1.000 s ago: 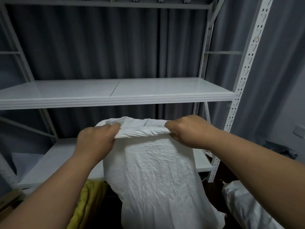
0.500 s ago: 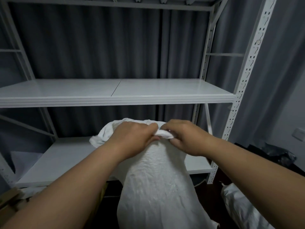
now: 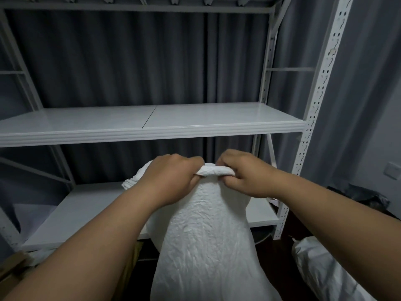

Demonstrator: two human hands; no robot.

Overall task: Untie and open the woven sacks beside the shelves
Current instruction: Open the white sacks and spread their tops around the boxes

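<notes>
A crinkled white woven sack stands upright in front of the metal shelves, its top bunched into a narrow roll. My left hand grips the rolled top edge from the left, fingers curled over it. My right hand grips the same edge from the right, a short way from the left hand. Loose sack fabric sticks out behind my left wrist. A second white sack lies on the floor at the lower right, partly cut off by the frame.
White metal shelving stands directly behind the sack, with a lower shelf board behind my arms and a perforated upright on the right. Grey curtains hang behind. A dark bag lies at right, cardboard at lower left.
My hands, far apart along the sack's top edge a second ago, have come close together, bunching the top into a tight roll. The view shifted slightly.
</notes>
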